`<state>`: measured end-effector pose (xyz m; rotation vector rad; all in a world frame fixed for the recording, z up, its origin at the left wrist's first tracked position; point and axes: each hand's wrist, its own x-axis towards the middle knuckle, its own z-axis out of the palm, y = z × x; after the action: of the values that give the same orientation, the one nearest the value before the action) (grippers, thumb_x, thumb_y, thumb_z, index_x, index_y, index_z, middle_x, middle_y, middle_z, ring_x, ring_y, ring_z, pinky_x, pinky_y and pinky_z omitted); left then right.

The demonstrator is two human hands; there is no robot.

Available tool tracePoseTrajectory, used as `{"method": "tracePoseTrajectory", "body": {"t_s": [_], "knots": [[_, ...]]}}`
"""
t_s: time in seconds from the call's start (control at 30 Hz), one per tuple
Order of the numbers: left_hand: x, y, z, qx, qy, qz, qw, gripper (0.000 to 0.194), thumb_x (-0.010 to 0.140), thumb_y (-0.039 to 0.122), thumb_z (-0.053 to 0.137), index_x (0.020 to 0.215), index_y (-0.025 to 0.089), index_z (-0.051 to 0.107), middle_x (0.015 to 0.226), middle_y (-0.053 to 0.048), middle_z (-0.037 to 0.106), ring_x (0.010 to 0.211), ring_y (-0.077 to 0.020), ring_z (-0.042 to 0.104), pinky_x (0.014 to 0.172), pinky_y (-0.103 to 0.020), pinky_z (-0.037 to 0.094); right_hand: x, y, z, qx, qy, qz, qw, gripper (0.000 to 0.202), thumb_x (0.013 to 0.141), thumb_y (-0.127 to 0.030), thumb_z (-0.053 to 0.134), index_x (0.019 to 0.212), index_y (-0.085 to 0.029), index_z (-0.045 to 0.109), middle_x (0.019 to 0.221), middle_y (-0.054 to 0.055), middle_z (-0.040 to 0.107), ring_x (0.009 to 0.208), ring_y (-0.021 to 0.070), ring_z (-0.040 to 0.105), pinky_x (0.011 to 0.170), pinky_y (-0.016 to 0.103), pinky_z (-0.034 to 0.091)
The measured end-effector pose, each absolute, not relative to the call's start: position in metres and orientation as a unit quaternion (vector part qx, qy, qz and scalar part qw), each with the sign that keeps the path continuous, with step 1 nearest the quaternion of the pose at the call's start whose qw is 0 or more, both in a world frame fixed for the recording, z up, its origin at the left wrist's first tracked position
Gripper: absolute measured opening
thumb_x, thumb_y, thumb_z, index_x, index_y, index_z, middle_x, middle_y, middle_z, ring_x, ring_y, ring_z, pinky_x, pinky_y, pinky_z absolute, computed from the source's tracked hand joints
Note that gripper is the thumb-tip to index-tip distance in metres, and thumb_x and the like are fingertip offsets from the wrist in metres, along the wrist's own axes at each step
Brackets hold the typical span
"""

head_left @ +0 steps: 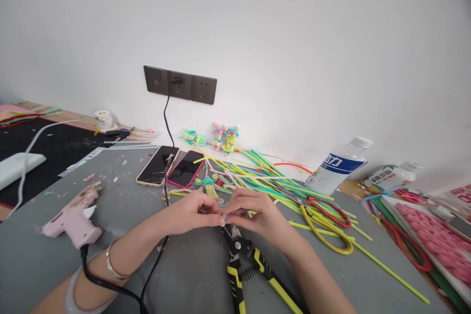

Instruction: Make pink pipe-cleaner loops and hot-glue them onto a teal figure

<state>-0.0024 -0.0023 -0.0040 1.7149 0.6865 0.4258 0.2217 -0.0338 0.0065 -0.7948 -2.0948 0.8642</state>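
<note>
My left hand [193,213] and my right hand [255,213] meet at the middle of the grey table, both closed in a pinch. Between their fingertips is a small pale pink-white piece [223,221], mostly covered, perhaps a bit of pipe cleaner. Just below the hands lie black-and-yellow wire strippers [238,245], their handles apart. Behind the fingers sits a small green-and-yellow pipe-cleaner figure [209,185]. A loose pile of green, yellow and white pipe cleaners [265,176] spreads behind my right hand.
A pink glue gun [75,221] lies left; its black cord passes by my left forearm. Two phones [158,166] lie behind my left hand. Scissors [324,221] with red and yellow handles rest on the pile. A bottle [338,164] and more small figures [225,138] stand near the wall.
</note>
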Motion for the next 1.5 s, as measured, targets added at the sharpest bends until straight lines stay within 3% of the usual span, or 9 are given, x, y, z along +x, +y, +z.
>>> {"method": "tracePoseTrajectory", "body": {"t_s": [0.2,0.43,0.73,0.9,1.07,1.2,1.5], "knots": [[0.003,-0.005,-0.002,0.669,0.317,0.231,0.632,0.03,0.082,0.043,0.072,0.078,0.013,0.071,0.068,0.001,0.056,0.061,-0.0104,0.044,0.056,-0.023,0.034,0.223,-0.033,0.01,-0.34,-0.781,0.36,0.38,0.018,0.09,-0.036,0.07,0.082,-0.021,0.074,0.079,0.006,0.064,0.071,0.017,0.056,0.057,0.026,0.043],[0.008,-0.009,-0.004,0.731,0.311,0.381,0.473,0.012,0.084,0.03,0.073,0.085,0.018,0.074,0.088,-0.005,0.067,0.08,-0.0164,0.057,0.072,-0.027,0.045,0.218,-0.032,0.011,-0.382,-0.742,0.347,0.429,0.023,0.09,-0.038,0.069,0.078,-0.019,0.071,0.073,0.005,0.06,0.065,0.016,0.052,0.052,0.026,0.035],[0.006,-0.01,-0.008,0.748,0.278,0.442,0.41,0.009,0.085,0.023,0.073,0.078,0.017,0.075,0.078,-0.004,0.068,0.076,-0.016,0.063,0.073,-0.027,0.049,0.212,-0.035,0.009,-0.381,-0.738,0.347,0.435,0.019,0.09,-0.031,0.069,0.075,-0.019,0.068,0.069,0.002,0.058,0.065,0.0157,0.049,0.059,0.027,0.038],[0.003,-0.008,-0.009,0.763,0.29,0.436,0.38,0.009,0.087,0.02,0.071,0.08,0.019,0.076,0.083,-0.003,0.068,0.077,-0.0151,0.064,0.07,-0.026,0.05,0.213,-0.035,0.008,-0.367,-0.747,0.35,0.429,0.012,0.091,-0.025,0.066,0.081,-0.02,0.07,0.073,0.003,0.061,0.07,0.0165,0.052,0.064,0.028,0.041],[0.0,-0.005,-0.006,0.751,0.3,0.424,0.406,0.01,0.087,0.021,0.069,0.079,0.018,0.075,0.081,-0.004,0.069,0.076,-0.0161,0.064,0.063,-0.025,0.05,0.212,-0.035,0.008,-0.37,-0.755,0.335,0.426,0.009,0.093,-0.02,0.063,0.088,-0.02,0.07,0.077,0.003,0.061,0.071,0.0165,0.053,0.063,0.027,0.041],[0.002,-0.006,-0.002,0.732,0.314,0.41,0.445,0.012,0.086,0.024,0.07,0.077,0.018,0.074,0.081,-0.004,0.067,0.076,-0.0161,0.061,0.059,-0.024,0.048,0.212,-0.035,0.008,-0.382,-0.755,0.333,0.418,0.01,0.091,-0.02,0.063,0.081,-0.02,0.064,0.074,0.002,0.058,0.07,0.0162,0.052,0.062,0.027,0.041],[0.012,-0.011,-0.004,0.605,0.302,0.404,0.616,0.015,0.08,0.029,0.076,0.075,0.016,0.07,0.076,-0.001,0.062,0.069,-0.0122,0.053,0.059,-0.023,0.041,0.207,-0.039,0.004,-0.353,-0.755,0.308,0.458,0.018,0.093,-0.02,0.061,0.076,-0.021,0.055,0.071,-0.001,0.053,0.064,0.0136,0.047,0.057,0.025,0.036]]}}
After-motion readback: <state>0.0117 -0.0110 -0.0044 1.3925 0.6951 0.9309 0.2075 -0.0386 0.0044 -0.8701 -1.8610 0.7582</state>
